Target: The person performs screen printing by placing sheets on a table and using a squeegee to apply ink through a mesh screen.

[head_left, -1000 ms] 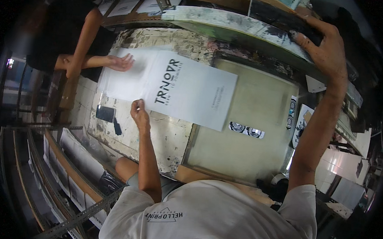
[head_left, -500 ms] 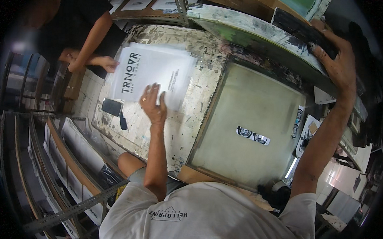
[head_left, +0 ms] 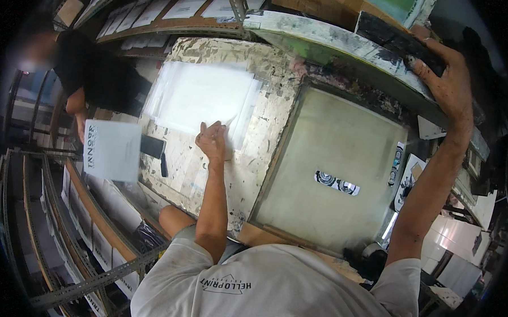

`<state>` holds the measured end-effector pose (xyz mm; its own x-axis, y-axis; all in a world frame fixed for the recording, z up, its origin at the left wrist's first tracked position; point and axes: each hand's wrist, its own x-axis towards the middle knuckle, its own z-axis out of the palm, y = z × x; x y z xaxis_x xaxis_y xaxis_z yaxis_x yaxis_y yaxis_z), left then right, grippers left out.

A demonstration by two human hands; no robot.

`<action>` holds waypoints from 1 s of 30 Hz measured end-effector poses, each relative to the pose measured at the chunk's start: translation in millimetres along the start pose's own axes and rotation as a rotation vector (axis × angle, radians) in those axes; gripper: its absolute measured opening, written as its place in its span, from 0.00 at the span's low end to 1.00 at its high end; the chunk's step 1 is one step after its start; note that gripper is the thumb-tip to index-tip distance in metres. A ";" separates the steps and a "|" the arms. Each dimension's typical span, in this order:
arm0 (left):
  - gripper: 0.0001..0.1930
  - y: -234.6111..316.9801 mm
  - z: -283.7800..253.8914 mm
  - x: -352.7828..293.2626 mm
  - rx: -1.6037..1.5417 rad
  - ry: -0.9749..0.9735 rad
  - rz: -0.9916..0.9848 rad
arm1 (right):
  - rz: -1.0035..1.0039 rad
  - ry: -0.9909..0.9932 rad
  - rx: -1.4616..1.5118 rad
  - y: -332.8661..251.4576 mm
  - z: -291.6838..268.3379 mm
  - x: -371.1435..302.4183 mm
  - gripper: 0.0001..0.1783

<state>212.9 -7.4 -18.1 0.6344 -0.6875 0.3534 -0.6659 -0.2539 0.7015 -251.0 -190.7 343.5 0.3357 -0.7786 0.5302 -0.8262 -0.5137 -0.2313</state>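
A worker's left hand (head_left: 212, 139) is pinching, as far as I am seeing, the near right part of the top white sheet (head_left: 200, 94), which is lying on a loose pile at the far left of a paint-stained table (head_left: 186, 161). The right hand (head_left: 452, 90) is gripping a black bar (head_left: 384, 35) on a raised frame (head_left: 294, 25), its thumb pressing from the near side.

Good handling, in my judgement, is depending on separating one sheet only, taking it by the edge to avoid creases, while the right hand is keeping the frame steady above the pale green board (head_left: 317, 133).

Bold black lettering is running sideways along the printed sheet (head_left: 115, 152) that a co-worker is holding at left (the hand is mostly hiding behind it). Dark letters are circling an outlined emblem on the white shirt (head_left: 270, 301), appearing upside down. A sticker (head_left: 337, 183) on the board is showing black-and-white rings.
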 end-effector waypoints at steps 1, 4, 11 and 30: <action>0.07 -2.3 -1.0 12.3 -0.101 0.021 0.019 | -0.008 -0.001 0.022 2.9 -2.5 0.6 0.34; 0.07 37.4 -4.7 27.3 -0.181 0.057 0.219 | -0.021 -0.021 0.087 19.7 6.8 4.0 0.34; 0.28 145.4 10.6 -26.5 0.146 -0.792 0.369 | 0.058 -0.049 0.011 -5.3 -2.3 -0.7 0.33; 0.32 258.2 170.4 -148.8 -0.038 -1.120 1.028 | 0.093 -0.117 0.086 -26.0 -21.0 9.4 0.24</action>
<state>-120.3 -86.6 5.1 -0.7113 -0.7004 0.0585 -0.5984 0.6472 0.4724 -235.8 -177.1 371.7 0.3143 -0.8582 0.4058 -0.8158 -0.4627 -0.3469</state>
